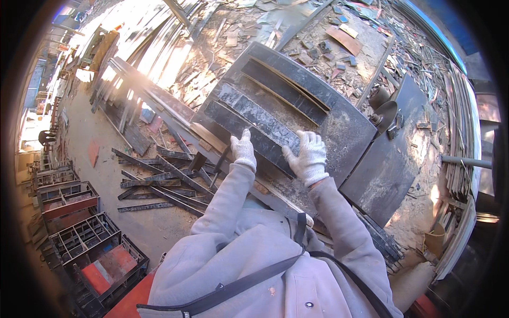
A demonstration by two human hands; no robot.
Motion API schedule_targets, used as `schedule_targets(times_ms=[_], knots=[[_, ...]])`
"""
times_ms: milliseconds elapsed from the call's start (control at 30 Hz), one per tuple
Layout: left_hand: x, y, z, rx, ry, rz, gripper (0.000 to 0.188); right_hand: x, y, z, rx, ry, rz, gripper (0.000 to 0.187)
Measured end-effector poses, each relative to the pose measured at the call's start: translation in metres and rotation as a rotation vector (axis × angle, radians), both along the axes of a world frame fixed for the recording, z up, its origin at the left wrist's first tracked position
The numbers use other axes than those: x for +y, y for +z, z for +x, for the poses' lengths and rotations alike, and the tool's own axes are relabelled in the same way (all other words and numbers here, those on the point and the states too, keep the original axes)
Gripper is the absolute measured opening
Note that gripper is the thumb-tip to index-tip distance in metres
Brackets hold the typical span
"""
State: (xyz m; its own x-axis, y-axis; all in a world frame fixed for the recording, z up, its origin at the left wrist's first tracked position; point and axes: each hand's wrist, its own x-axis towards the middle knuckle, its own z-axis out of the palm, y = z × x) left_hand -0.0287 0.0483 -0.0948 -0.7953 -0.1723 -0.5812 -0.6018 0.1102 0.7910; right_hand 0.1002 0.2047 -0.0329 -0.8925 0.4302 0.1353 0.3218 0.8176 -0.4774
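Both my hands wear white knitted gloves. My left hand (244, 150) is at the near long edge of a dark wooden strip (233, 118), its thumb on top and its other fingers partly hidden. My right hand (308, 160) grips near the strip's right end, thumb apart from the fingers. Right behind lies a second strip with a pale, scuffed face (257, 112). Both rest on a dark, dusty tabletop (347, 135). Farther back on it, a few long dark boards (286, 90) with pale edges lie side by side.
A round disc (387, 114) beside a motor-like part stands at the table's right edge, by a dark panel (384, 169). Dark strips (164, 180) lie heaped on the floor at left. Black frames (85, 233) stand lower left. Wood scraps (323, 47) litter the ground beyond.
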Motion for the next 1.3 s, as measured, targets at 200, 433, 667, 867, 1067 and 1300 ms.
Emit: schedule_targets(times_ms=[200,433,667,867,1067,1300], knots=[[0.011,-0.005,-0.011,-0.069,0.094,-0.012,0.064,0.096,-0.067,-0.049,-0.424,-0.266,0.072,0.067],[0.004,-0.018,-0.018,-0.094,0.182,0.013,0.058,0.108,-0.140,-0.048,-0.122,-0.410,0.010,0.065],[-0.001,0.031,0.004,0.337,-0.005,-0.083,0.077,0.120,-0.046,-0.023,-0.236,-0.202,-0.280,0.072],[0.083,0.086,0.041,0.164,-0.208,0.331,0.084,0.105,0.030,0.098,-0.215,-0.445,-1.505,0.055],[0.142,0.103,0.081,-0.260,-0.343,0.585,0.048,0.012,0.050,0.241,-0.107,-0.504,-1.216,0.064],[0.166,0.122,0.206,-0.143,-0.838,0.619,0.024,-0.042,0.054,0.326,-0.189,-0.697,-0.779,0.075]])
